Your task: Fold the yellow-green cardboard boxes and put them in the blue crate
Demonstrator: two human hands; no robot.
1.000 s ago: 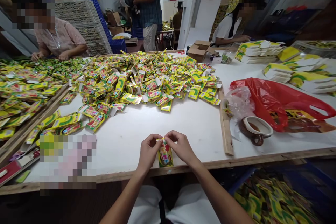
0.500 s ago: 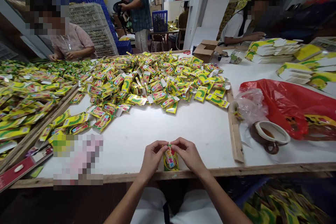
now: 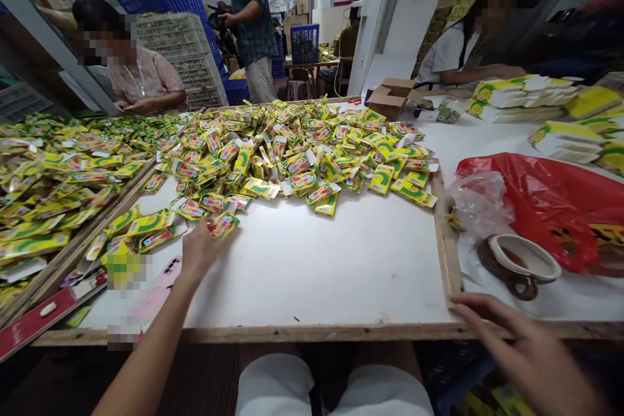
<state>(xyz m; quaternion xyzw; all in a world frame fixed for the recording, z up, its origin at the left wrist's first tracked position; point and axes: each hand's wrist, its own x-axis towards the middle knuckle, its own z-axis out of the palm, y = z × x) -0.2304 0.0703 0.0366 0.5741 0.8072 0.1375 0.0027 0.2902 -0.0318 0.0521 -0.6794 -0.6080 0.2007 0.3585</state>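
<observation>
My left hand (image 3: 199, 248) is at the near left edge of a heap of small yellow-green printed boxes (image 3: 287, 156). Its fingers are closed on one small box (image 3: 224, 225), whose printed front is partly visible. My right hand (image 3: 526, 344), blurred, is out past the table's front edge at the lower right. Its fingers are stretched and apart, with nothing seen in them. Below it, a bin holds more yellow-green boxes (image 3: 507, 398).
Wooden strips (image 3: 442, 247) edge the white tabletop (image 3: 322, 266). On the right are a brown mug (image 3: 519, 263) and a red plastic bag (image 3: 531, 195). A pink phone (image 3: 158, 289) lies at the left. Co-workers sit at the far left and far right; another person stands behind.
My hands, together on one box at the front edge before, have parted. The left went to the heap and took a box; the right swung out over the bin, and the earlier box is out of sight.
</observation>
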